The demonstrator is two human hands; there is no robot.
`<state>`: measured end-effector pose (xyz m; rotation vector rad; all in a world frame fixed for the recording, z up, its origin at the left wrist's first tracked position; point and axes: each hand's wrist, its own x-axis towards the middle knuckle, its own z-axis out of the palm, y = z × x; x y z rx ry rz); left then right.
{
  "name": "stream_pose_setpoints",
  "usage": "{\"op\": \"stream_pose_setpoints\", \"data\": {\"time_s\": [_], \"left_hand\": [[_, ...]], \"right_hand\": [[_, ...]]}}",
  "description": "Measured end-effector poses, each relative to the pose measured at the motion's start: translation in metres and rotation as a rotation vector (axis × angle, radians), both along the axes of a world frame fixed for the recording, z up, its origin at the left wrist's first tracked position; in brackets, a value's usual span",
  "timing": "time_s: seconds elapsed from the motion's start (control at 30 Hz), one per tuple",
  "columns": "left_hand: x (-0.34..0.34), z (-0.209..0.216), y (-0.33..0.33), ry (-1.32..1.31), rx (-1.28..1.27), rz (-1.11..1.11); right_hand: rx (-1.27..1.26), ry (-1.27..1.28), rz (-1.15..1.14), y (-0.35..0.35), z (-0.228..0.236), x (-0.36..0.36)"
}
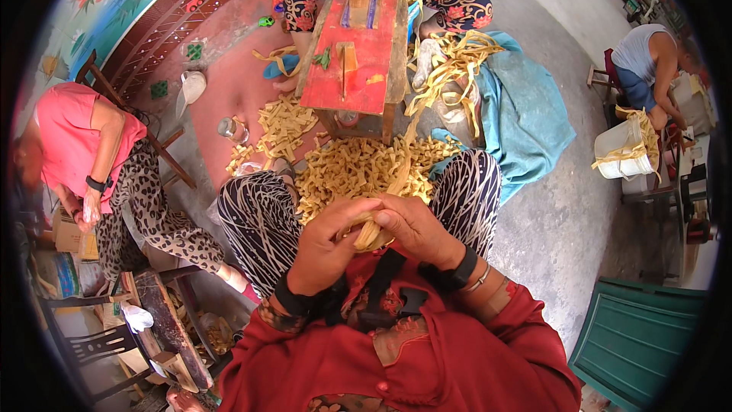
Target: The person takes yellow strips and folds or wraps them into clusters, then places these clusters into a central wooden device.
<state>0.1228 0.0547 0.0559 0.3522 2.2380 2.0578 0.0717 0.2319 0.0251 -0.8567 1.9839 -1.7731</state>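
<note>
Seen from above, a seated person in a red top holds both hands close together in front of the chest. The left hand (324, 248) curls nearly closed, fingers wrapped over one side of a small folded bundle of pale yellow flat strips (370, 235). The right hand (415, 229) curls nearly closed over the other side of the same bundle, so the two hands touch around it; only the bundle's middle shows between the thumbs. One long strip (402, 172) runs from the bundle up and away, toward a heap of short pale yellow strip pieces (358, 169) lying on the floor between the person's knees, which are in black-and-white patterned trousers (255, 217).

Just beyond the heap stands a small red-painted wooden tabletop (358, 53) with a few tools on it. A tangle of loose long strips (450, 69) lies to its right, partly on a blue cloth (526, 118). At far left a person in a pink top (76, 145) sits bent forward. At lower right is a green plastic chair (637, 339).
</note>
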Motion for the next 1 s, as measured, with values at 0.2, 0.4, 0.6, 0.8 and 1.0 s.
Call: {"op": "stream_pose_setpoints", "data": {"time_s": [0.2, 0.4, 0.6, 0.8, 1.0], "left_hand": [[-0.004, -0.016, 0.014, 0.26, -0.276, 0.047], [-0.008, -0.026, 0.012, 0.063, 0.126, -0.031], [-0.013, -0.034, 0.004, -0.492, 0.815, -0.16], [-0.015, -0.033, -0.009, -0.51, 0.937, -0.058], [-0.022, -0.033, -0.007, -0.544, 0.64, 0.119]], "right_hand": [[-0.029, -0.054, -0.027, -0.001, -0.01, 0.006], [-0.07, -0.098, -0.223, 0.0, -0.008, 0.012], [0.08, -0.098, -0.276, 0.019, -0.003, 0.001], [0.106, -0.043, -0.412, 0.065, -0.011, -0.007], [0.153, -0.201, -0.32, 0.046, -0.013, -0.008]]}}
